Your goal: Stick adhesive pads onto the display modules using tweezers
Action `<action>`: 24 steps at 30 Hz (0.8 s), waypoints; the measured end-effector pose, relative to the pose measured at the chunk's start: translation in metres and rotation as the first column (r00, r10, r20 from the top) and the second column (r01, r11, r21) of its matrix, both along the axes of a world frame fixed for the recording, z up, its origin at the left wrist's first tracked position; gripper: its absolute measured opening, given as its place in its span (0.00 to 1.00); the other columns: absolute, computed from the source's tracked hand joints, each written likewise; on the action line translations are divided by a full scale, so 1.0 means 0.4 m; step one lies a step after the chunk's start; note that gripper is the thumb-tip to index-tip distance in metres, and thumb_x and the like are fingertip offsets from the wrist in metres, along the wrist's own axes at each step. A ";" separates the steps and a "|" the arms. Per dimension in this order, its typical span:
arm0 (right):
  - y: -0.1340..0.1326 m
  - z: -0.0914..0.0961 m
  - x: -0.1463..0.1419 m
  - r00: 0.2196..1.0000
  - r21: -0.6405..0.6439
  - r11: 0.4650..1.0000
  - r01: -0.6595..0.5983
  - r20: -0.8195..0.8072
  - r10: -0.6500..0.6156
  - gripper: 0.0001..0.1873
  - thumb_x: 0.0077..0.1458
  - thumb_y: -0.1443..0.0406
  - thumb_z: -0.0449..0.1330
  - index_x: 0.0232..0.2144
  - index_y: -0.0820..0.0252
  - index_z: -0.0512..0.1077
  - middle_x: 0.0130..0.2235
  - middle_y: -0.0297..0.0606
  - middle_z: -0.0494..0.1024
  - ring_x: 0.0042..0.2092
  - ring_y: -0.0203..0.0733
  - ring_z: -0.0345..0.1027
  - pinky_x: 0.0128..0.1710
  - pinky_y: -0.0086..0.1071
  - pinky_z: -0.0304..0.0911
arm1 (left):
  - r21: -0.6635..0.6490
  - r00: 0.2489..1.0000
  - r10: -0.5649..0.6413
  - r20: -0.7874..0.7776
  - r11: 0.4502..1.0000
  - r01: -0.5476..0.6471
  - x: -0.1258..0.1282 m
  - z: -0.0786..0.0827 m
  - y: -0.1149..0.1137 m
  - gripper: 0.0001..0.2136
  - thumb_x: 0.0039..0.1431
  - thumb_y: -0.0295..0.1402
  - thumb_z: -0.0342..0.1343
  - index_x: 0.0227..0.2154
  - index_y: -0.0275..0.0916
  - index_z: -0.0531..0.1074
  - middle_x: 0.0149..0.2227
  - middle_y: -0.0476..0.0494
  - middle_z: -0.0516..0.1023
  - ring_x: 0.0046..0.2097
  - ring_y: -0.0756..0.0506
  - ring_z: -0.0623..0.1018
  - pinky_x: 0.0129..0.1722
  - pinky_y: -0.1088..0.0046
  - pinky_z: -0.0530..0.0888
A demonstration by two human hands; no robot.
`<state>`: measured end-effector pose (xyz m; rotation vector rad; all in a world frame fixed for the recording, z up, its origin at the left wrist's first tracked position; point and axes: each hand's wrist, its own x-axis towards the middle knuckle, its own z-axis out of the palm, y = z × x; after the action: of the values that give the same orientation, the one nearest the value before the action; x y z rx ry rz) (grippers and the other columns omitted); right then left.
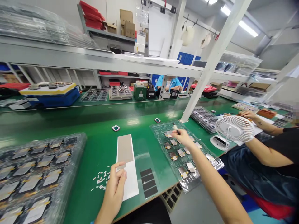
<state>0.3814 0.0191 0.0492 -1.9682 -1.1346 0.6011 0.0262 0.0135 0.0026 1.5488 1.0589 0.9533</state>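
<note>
My left hand [116,185] rests on the near end of a long white backing strip [130,177] with a grey sheet [125,148] on its far half; the fingers curl onto the strip's edge. My right hand [182,137] reaches out over a clear plastic tray [163,127] of several small metal-faced parts and pinches a thin dark tool [175,128]. Three dark rectangular pads [148,183] lie beside the strip on the green table [93,118].
A pile of small white scraps [101,180] lies left of my left hand. A bagged tray of parts [35,174] fills the near left. Two small framed parts [115,128] sit mid-table. A white fan [234,129] and a neighbouring person's arms [263,152] are at right.
</note>
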 end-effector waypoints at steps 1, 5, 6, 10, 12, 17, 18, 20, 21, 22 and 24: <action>0.029 -0.007 0.006 0.999 -0.028 1.000 -0.008 0.040 0.009 0.18 0.64 0.57 0.60 0.52 0.62 0.69 0.52 0.42 0.73 0.48 0.46 0.71 0.47 0.44 0.71 | -0.015 1.000 0.009 0.005 1.000 -0.009 0.000 0.000 0.000 0.23 0.66 0.55 0.42 0.50 0.41 0.59 0.21 0.59 0.55 0.21 0.47 0.61 0.25 0.73 0.56; 0.103 -0.051 -0.011 0.975 -0.140 0.989 -0.052 0.208 0.081 0.18 0.64 0.58 0.60 0.52 0.62 0.69 0.51 0.42 0.73 0.48 0.44 0.72 0.47 0.43 0.72 | -0.095 1.000 0.023 0.006 0.995 -0.022 0.003 0.000 0.001 0.27 0.61 0.60 0.46 0.50 0.42 0.61 0.20 0.58 0.61 0.20 0.47 0.63 0.24 0.73 0.58; 0.106 -0.059 -0.017 0.962 -0.161 0.985 -0.061 0.254 0.102 0.18 0.64 0.58 0.60 0.51 0.61 0.69 0.51 0.42 0.73 0.48 0.44 0.72 0.47 0.43 0.72 | -0.108 1.000 0.030 0.007 0.994 -0.030 0.004 0.000 0.001 0.28 0.60 0.60 0.48 0.50 0.42 0.61 0.21 0.57 0.63 0.20 0.46 0.63 0.24 0.73 0.59; 0.070 -0.060 -0.039 0.880 -0.198 0.975 -0.098 0.441 0.178 0.17 0.64 0.58 0.60 0.51 0.61 0.70 0.52 0.42 0.73 0.49 0.45 0.71 0.48 0.44 0.71 | -0.122 0.997 0.075 0.012 0.990 -0.073 0.002 0.004 -0.002 0.28 0.60 0.60 0.49 0.50 0.42 0.61 0.21 0.56 0.65 0.22 0.45 0.67 0.25 0.73 0.62; 0.039 -0.054 -0.048 0.827 -0.202 0.971 -0.131 0.518 0.219 0.16 0.65 0.58 0.59 0.51 0.60 0.70 0.53 0.42 0.72 0.50 0.45 0.70 0.50 0.45 0.70 | -0.109 0.996 0.084 0.001 0.991 -0.084 -0.002 0.005 -0.004 0.27 0.60 0.59 0.49 0.49 0.42 0.62 0.20 0.57 0.63 0.22 0.46 0.66 0.25 0.73 0.61; -0.004 -0.067 -0.062 0.702 -0.267 0.935 -0.231 0.620 0.351 0.18 0.65 0.59 0.60 0.54 0.59 0.68 0.56 0.43 0.70 0.51 0.46 0.70 0.50 0.46 0.70 | -0.068 0.999 0.050 0.008 0.996 -0.050 -0.003 -0.007 0.003 0.21 0.65 0.53 0.47 0.49 0.42 0.63 0.21 0.57 0.61 0.22 0.47 0.62 0.24 0.74 0.58; -0.006 -0.069 -0.063 0.684 -0.276 0.931 -0.239 0.633 0.363 0.19 0.65 0.60 0.60 0.55 0.58 0.68 0.57 0.43 0.70 0.51 0.46 0.71 0.50 0.45 0.71 | -0.053 0.999 0.036 0.016 0.998 -0.035 -0.001 -0.007 0.005 0.19 0.67 0.51 0.47 0.49 0.42 0.63 0.21 0.57 0.60 0.22 0.48 0.61 0.24 0.74 0.57; -0.011 -0.068 -0.068 0.656 -0.274 0.930 -0.244 0.660 0.367 0.18 0.64 0.65 0.58 0.56 0.55 0.68 0.59 0.43 0.70 0.52 0.45 0.72 0.50 0.43 0.71 | -0.007 1.000 0.005 0.031 1.000 -0.005 0.000 0.003 0.001 0.15 0.70 0.46 0.45 0.49 0.41 0.62 0.21 0.58 0.58 0.22 0.48 0.61 0.25 0.74 0.58; -0.017 -0.065 -0.074 0.645 -0.262 0.933 -0.248 0.674 0.361 0.20 0.63 0.69 0.56 0.57 0.53 0.69 0.60 0.41 0.70 0.52 0.45 0.72 0.49 0.40 0.72 | 0.016 0.999 0.003 0.036 1.000 -0.003 -0.004 0.015 -0.005 0.13 0.70 0.43 0.45 0.48 0.40 0.62 0.22 0.57 0.59 0.23 0.48 0.62 0.25 0.74 0.60; -0.025 -0.063 -0.081 0.634 -0.246 0.935 -0.257 0.687 0.355 0.23 0.61 0.71 0.55 0.57 0.51 0.70 0.60 0.40 0.70 0.51 0.46 0.74 0.46 0.38 0.73 | 0.047 0.999 -0.005 0.038 0.999 0.003 -0.013 0.031 -0.015 0.11 0.70 0.41 0.45 0.48 0.40 0.63 0.23 0.56 0.62 0.24 0.48 0.65 0.27 0.74 0.63; -0.045 -0.071 -0.093 0.625 -0.177 0.943 -0.283 0.711 0.321 0.28 0.59 0.72 0.50 0.61 0.53 0.66 0.61 0.45 0.69 0.49 0.52 0.75 0.41 0.41 0.74 | 0.130 0.999 -0.027 0.023 0.991 0.024 -0.043 0.077 -0.041 0.10 0.68 0.36 0.48 0.48 0.40 0.65 0.28 0.51 0.70 0.29 0.47 0.71 0.32 0.73 0.68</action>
<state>0.3443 0.0011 0.0208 -2.1293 -1.9948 -0.0603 0.0090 -0.0030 0.0336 1.6483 0.9734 1.0389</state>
